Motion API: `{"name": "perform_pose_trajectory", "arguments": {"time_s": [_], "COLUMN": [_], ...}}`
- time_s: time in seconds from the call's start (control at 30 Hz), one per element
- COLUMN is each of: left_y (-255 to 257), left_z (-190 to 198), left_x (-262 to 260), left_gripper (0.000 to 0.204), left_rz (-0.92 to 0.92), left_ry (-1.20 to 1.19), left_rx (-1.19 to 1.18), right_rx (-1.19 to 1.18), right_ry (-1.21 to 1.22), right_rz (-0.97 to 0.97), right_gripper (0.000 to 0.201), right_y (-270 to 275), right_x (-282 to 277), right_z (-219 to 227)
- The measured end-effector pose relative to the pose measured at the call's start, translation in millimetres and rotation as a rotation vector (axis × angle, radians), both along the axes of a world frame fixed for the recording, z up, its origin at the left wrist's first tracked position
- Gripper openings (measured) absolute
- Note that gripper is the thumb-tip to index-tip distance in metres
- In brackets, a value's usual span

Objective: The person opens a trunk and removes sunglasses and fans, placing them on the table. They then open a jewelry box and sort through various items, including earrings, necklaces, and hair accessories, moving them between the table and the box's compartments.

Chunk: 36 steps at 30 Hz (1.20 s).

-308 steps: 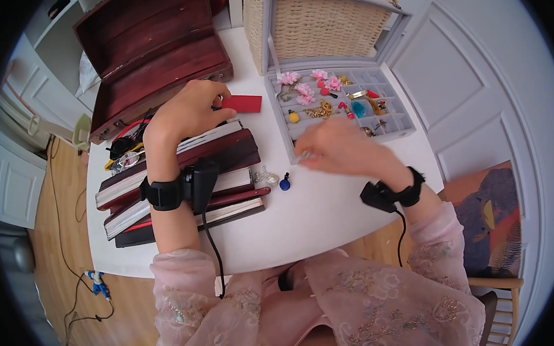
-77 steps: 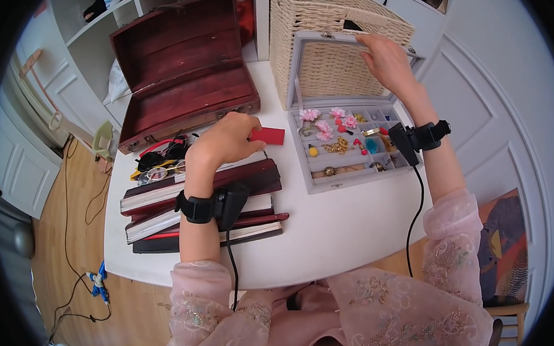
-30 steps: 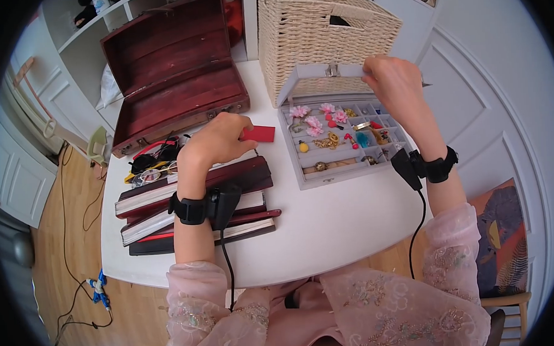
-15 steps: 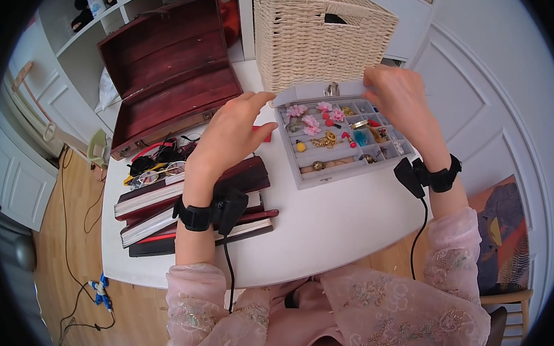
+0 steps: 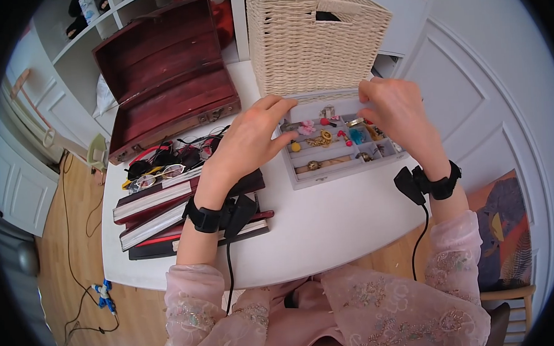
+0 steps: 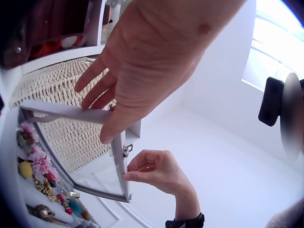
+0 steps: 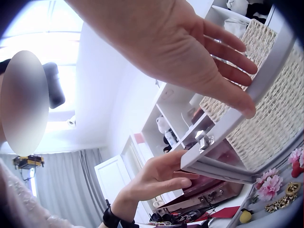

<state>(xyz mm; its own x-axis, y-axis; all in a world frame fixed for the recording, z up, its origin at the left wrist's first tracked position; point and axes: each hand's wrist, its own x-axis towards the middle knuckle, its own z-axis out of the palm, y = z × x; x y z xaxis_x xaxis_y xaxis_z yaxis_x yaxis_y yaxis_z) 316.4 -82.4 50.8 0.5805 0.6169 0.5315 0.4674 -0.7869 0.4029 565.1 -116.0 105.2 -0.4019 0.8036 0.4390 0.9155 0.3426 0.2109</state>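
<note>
A grey jewellery box [image 5: 346,172] stands on the table, with its glass lid [image 7: 223,125] partly lowered over the compartments. My left hand [image 5: 247,139] holds the lid's left front corner, thumb on one side of the frame and fingers on the other. Towards the right end of the same frame, my right hand [image 5: 397,104] pinches the edge between thumb and fingers. Between the two hands sits a metal latch [image 6: 127,150]. Inside lie pink flower pieces [image 6: 40,159], a yellow ball [image 5: 296,147], gold chain jewellery [image 5: 321,139] and a bangle [image 5: 315,165].
A woven basket [image 5: 314,46] stands right behind the box. An open dark red case [image 5: 173,103] is at the back left. Before it lie glasses [image 5: 158,177] and a stack of thick books [image 5: 153,206]. A panelled white door [image 5: 468,106] rises at the right.
The lid has tilted down from nearly upright, with my right hand lowering it. My left hand has left the red card above the books and moved right to the lid's corner.
</note>
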Motion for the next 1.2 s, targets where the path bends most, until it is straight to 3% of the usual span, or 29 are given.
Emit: {"name": "perform_pose_trajectory", "arguments": {"time_s": [0.37,0.53,0.73,0.93,1.0,1.2], "left_y": [-2,-8,-8,-9,-6,-5], "left_z": [3,6,-3,-16,-25,-40], "left_x": [-2,0,6,16,20,24], "left_gripper": [0.031,0.031,0.034,0.033,0.029,0.014], "left_rz": [-0.049,-0.077,-0.113,-0.089,-0.065,-0.121], "left_ry": [0.042,0.136,0.249,0.379,0.456,0.39], "left_rx": [-0.003,-0.075,-0.063,-0.119,-0.156,-0.108], "right_rx": [-0.015,-0.142,-0.179,-0.185,-0.207,-0.243], "right_ry": [0.065,-0.022,-0.047,-0.1,-0.126,-0.197], "right_rz": [0.09,0.102,0.279,0.324,0.312,0.298], "right_gripper": [0.026,0.029,0.031,0.03,0.028,0.023], "right_y": [-6,-5,-3,-4,-5,-7], "right_x": [3,4,6,7,7,6], "right_z": [-5,-14,-42,-73,-85,-95]}}
